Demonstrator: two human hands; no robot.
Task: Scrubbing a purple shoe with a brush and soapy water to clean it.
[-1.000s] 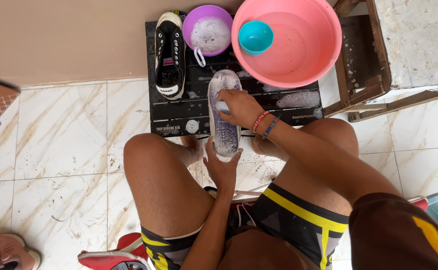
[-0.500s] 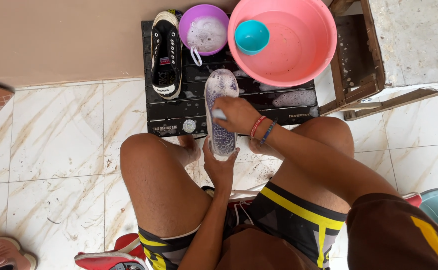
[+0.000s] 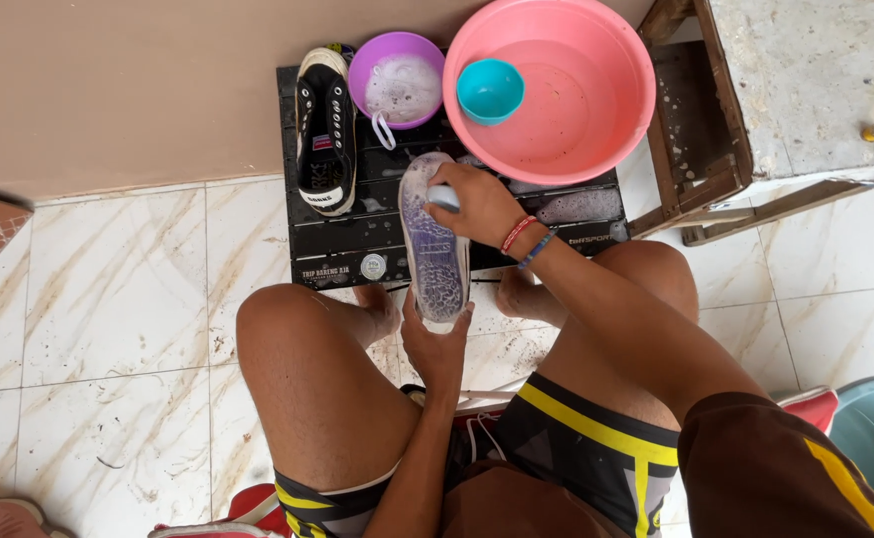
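Lengthwise, the soapy shoe (image 3: 435, 244) points sole-up, away from the person.

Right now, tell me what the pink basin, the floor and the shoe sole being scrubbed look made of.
Pink basin: likely plastic, smooth and evenly coloured, with a rolled rim.
Floor: glossy marble-look tile, probably ceramic, with brown veining and straight grout lines.
Shoe sole: seems rubber, pale with a fine tread pattern under suds. The left hand holds its heel, and the right hand presses a small scrubbing tool on it.
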